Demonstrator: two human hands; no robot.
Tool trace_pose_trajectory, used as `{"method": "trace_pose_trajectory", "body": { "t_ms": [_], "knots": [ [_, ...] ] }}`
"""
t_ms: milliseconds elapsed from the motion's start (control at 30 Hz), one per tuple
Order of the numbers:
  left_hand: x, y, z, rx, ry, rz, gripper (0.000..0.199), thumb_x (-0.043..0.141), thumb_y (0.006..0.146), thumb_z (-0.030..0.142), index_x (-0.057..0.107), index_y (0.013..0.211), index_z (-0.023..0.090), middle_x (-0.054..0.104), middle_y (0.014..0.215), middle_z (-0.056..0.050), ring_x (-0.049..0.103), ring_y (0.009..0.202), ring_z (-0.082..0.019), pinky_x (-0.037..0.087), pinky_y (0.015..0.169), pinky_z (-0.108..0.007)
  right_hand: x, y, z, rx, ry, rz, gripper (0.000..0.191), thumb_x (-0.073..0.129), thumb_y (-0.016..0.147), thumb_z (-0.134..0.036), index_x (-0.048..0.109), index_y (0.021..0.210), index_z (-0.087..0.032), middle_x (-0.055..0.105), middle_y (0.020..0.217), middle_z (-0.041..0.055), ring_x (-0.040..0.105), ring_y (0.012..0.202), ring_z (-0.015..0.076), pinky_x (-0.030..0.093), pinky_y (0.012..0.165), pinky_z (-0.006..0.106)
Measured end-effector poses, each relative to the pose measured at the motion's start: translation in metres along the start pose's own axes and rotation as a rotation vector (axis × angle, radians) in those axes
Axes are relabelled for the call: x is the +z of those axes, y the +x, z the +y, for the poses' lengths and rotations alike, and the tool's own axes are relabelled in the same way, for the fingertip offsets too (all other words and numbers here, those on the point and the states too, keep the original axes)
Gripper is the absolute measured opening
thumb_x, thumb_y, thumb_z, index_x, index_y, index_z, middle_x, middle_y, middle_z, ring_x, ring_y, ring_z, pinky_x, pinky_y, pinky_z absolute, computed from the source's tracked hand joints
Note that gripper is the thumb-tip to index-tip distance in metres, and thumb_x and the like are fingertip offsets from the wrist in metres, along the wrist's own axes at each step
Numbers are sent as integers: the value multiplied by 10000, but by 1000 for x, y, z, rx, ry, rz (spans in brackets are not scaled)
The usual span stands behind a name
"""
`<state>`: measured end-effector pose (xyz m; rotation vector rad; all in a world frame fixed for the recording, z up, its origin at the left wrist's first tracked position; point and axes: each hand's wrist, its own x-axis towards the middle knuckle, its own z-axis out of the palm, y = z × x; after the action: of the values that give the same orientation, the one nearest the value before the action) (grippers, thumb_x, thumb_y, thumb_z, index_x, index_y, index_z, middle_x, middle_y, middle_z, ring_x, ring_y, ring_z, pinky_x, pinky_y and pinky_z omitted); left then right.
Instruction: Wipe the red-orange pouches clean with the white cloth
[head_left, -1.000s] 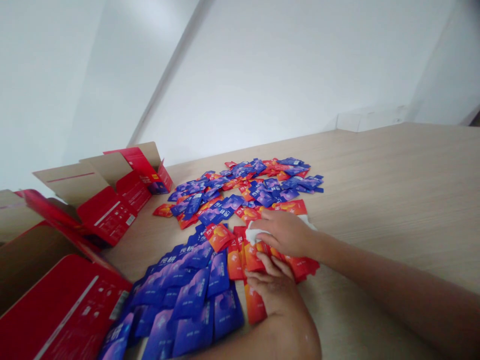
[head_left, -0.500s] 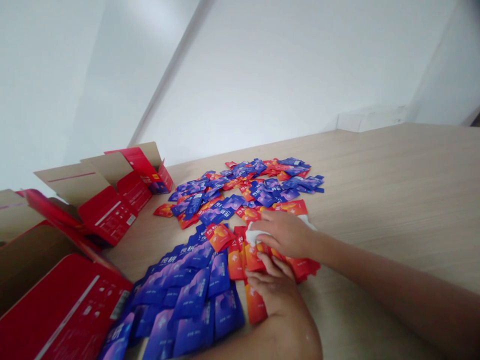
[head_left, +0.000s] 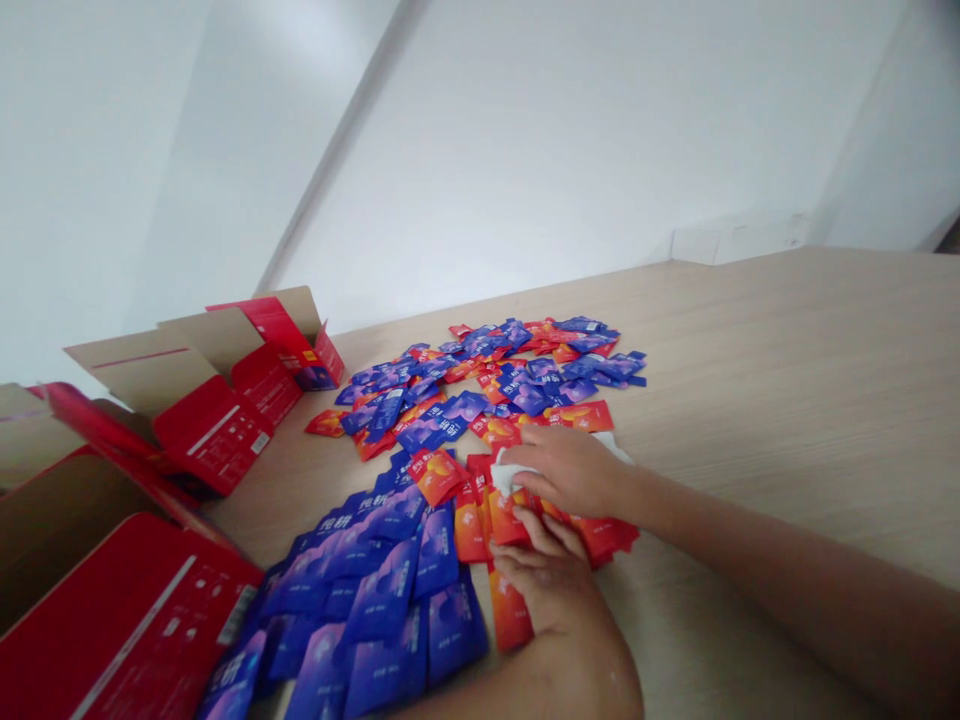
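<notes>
"Fingers?"
"Left hand (head_left: 546, 575), fingers apart, touches red-orange packets (head_left: 471, 530); right hand (head_left: 570, 468) covers white cloth (head_left: 504, 478) atop them, whether clamped I can't tell."
"Beyond?"
"Blue packets (head_left: 382, 595) leftward, mixed packets (head_left: 529, 390) behind, open red boxes (head_left: 214, 435) farthest left."

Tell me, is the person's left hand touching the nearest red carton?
Apart: the head view shows blue-purple sachets spread between the left hand and the nearest red carton.

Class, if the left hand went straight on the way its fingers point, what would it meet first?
Beyond the red-orange packets it touches, the left hand would probably first meet the white cloth under the right hand, though depth is hard to judge.
</notes>
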<state>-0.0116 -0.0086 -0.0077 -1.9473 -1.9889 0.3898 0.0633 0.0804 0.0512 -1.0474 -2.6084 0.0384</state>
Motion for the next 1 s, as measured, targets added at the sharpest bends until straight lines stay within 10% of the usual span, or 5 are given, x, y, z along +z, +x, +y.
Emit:
{"method": "trace_pose_trajectory", "body": {
  "t_ms": [367,667,1000],
  "knots": [
    [-16,-2,-6,35,101,-118,615,344,812,-51,503,1305,282,445,1360,-151,576,1047,-361,493,847,-538,13,1,18,92,-30,-40,279,472,911,-316,592,1148,-230,577,977,72,551,861,212,399,705,297],
    [-11,-1,-5,58,126,-88,612,362,796,-62,467,1332,214,467,1331,-191,586,1028,-365,495,846,-544,3,-1,-10,-84,45,-86,218,475,915,-315,626,1040,-220,588,945,57,551,833,193,397,700,285],
    [3,1,2,-23,73,17,595,374,793,-64,579,1232,282,494,1329,-165,596,1013,-382,495,811,-584,6,1,13,84,-32,-13,272,454,920,-317,589,1140,-232,575,990,76,549,873,215,394,711,301]
  ]
}}
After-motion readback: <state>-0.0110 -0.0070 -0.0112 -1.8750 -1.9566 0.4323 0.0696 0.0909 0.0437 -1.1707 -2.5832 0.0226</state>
